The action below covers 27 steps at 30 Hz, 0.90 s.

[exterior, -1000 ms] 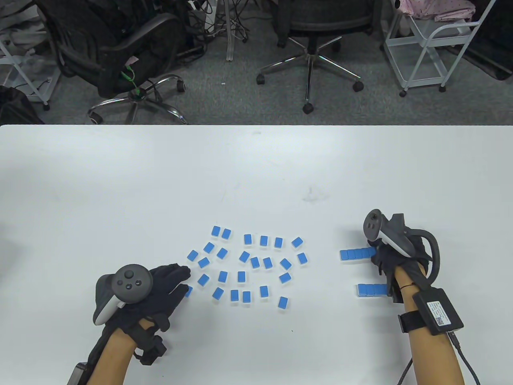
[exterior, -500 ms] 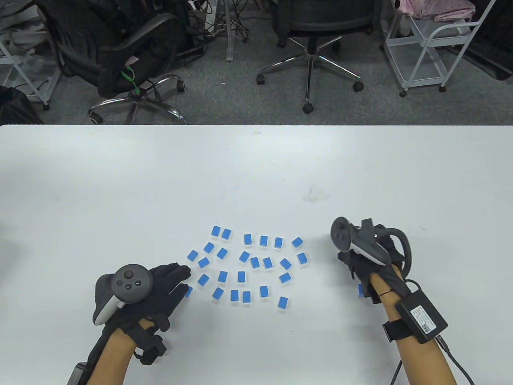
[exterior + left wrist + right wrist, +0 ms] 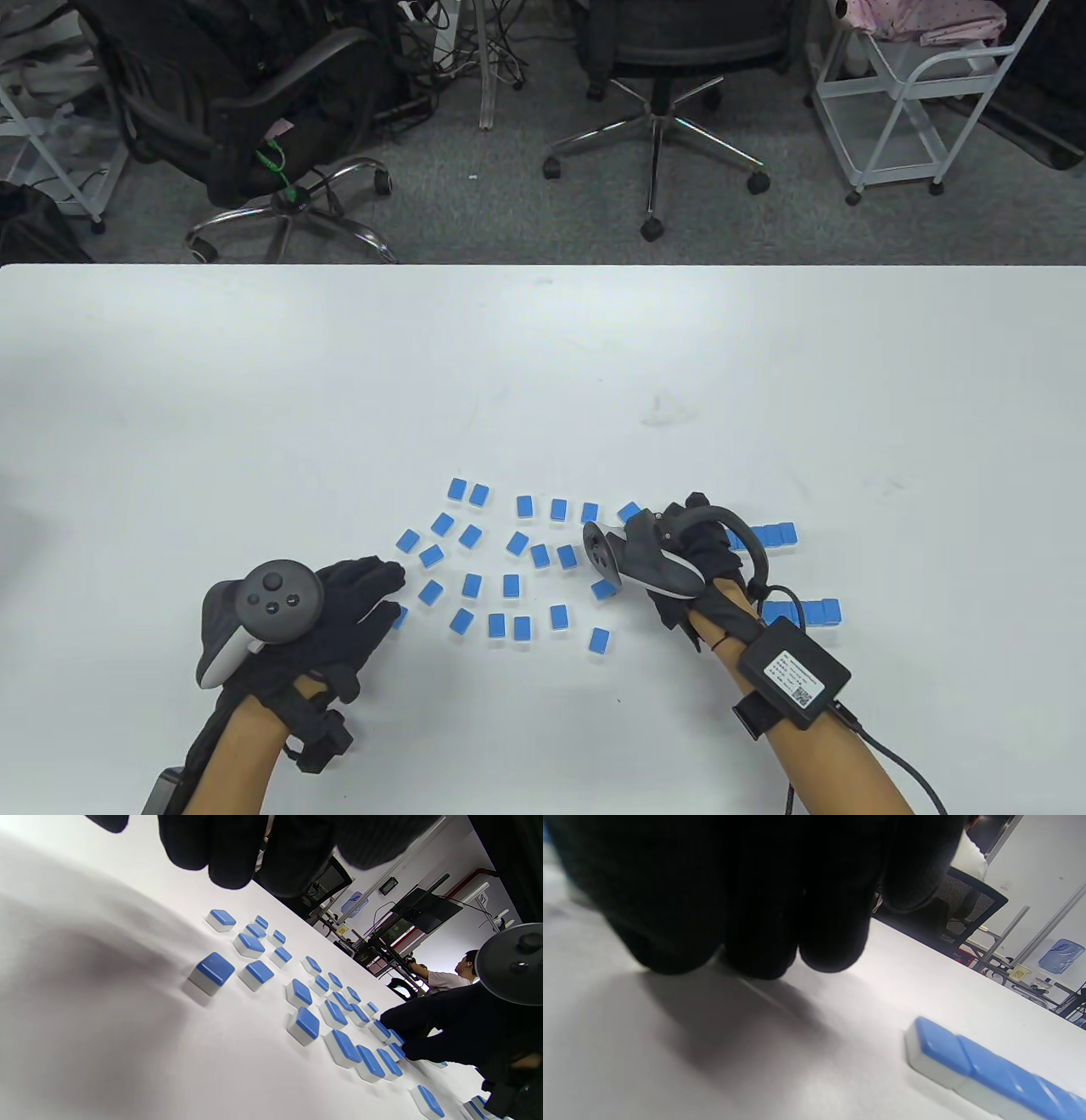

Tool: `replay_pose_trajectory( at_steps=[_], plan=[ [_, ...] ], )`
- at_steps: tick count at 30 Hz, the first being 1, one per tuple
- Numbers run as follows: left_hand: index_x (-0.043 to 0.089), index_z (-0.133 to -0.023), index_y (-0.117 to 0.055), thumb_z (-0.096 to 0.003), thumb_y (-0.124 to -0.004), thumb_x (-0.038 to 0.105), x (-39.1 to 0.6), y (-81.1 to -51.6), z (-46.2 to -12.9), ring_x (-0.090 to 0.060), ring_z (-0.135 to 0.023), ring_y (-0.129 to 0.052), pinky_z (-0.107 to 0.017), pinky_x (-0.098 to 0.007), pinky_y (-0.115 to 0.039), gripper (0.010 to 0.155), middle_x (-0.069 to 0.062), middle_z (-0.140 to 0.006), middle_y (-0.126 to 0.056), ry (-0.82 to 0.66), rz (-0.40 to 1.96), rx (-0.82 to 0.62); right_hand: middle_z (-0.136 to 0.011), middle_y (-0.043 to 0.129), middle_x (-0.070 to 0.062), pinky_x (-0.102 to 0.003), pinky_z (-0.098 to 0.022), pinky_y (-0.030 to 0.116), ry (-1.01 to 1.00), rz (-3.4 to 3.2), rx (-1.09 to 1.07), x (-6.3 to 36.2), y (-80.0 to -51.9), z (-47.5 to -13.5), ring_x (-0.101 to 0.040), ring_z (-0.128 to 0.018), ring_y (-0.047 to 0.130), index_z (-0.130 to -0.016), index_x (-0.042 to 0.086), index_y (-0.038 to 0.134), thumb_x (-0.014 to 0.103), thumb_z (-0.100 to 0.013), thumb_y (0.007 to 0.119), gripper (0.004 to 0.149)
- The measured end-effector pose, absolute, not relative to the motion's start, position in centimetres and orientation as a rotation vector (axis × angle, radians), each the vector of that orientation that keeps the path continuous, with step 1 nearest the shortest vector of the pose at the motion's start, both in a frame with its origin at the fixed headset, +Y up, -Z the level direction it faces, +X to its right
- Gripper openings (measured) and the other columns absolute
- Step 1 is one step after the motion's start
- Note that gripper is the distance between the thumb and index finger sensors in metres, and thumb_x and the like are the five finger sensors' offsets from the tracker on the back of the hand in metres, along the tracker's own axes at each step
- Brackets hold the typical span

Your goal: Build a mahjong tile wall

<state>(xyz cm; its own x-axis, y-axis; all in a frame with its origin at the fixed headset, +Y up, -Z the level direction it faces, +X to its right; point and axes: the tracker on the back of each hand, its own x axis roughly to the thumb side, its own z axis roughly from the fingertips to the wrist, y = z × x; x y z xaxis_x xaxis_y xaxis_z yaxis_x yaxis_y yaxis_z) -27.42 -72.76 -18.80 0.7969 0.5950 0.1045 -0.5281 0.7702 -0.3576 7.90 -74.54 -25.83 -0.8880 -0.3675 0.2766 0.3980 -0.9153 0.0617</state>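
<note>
Several blue-backed mahjong tiles (image 3: 517, 543) lie scattered face down on the white table (image 3: 543, 365). Two short tile rows stand to the right: a far row (image 3: 768, 535) and a near row (image 3: 806, 611). My left hand (image 3: 373, 594) lies flat with straight fingers at the scatter's left edge, its thumb next to one tile (image 3: 400, 617). My right hand (image 3: 691, 543) hovers over the scatter's right edge; in the left wrist view the right hand (image 3: 407, 1052) has its fingertips stretched towards tiles. In the right wrist view its fingers (image 3: 755, 921) hang close over the table, holding nothing, with a tile row (image 3: 988, 1069) behind.
Beyond the table's far edge stand office chairs (image 3: 653, 76) and a white trolley (image 3: 908, 102). A cable and sensor box (image 3: 793, 671) trail from my right wrist. A person sits in the background of the left wrist view (image 3: 449, 978).
My right hand has left the two rows and swept left to the right edge of the scattered tiles. The rows are uncovered again. The left hand has not moved.
</note>
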Motion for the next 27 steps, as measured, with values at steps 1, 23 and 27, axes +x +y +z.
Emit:
replay_pose_trajectory(
  at_steps=[1,23,27],
  plan=[
    [0.027,-0.108,-0.062,-0.0526,-0.063,0.052,-27.4,-72.8,-18.8,-0.038,-0.11,-0.047,-0.078,-0.065,-0.036,0.061,-0.006,-0.117,-0.055,-0.217,0.614,-0.322,-0.066,0.104,0.009,-0.055,-0.067,0.07,-0.164,-2.714,-0.366,8.0,-74.5,-25.8,-0.02,-0.065,0.102,-0.077,0.03,0.087,0.041,-0.027,0.097,0.052],
    [0.027,-0.108,-0.062,-0.0526,-0.063,0.052,-27.2,-72.9,-18.8,-0.038,-0.11,-0.046,-0.078,-0.065,-0.036,0.061,-0.006,-0.117,-0.054,-0.219,0.61,-0.325,-0.095,0.079,0.001,-0.067,-0.079,0.04,-0.381,-2.937,0.119,19.1,-71.1,-28.3,-0.031,-0.099,0.068,-0.082,0.037,0.076,0.045,-0.031,0.093,0.055],
    [0.027,-0.108,-0.062,-0.0526,-0.063,0.052,-27.3,-72.9,-18.8,-0.038,-0.11,-0.046,-0.078,-0.065,-0.036,0.061,-0.006,-0.117,-0.054,-0.214,0.613,-0.325,-0.097,0.078,0.001,-0.066,-0.08,0.039,-0.45,-2.898,0.104,19.2,-72.4,-28.3,-0.03,-0.1,0.067,-0.082,0.039,0.076,0.045,-0.031,0.093,0.054]
  ],
)
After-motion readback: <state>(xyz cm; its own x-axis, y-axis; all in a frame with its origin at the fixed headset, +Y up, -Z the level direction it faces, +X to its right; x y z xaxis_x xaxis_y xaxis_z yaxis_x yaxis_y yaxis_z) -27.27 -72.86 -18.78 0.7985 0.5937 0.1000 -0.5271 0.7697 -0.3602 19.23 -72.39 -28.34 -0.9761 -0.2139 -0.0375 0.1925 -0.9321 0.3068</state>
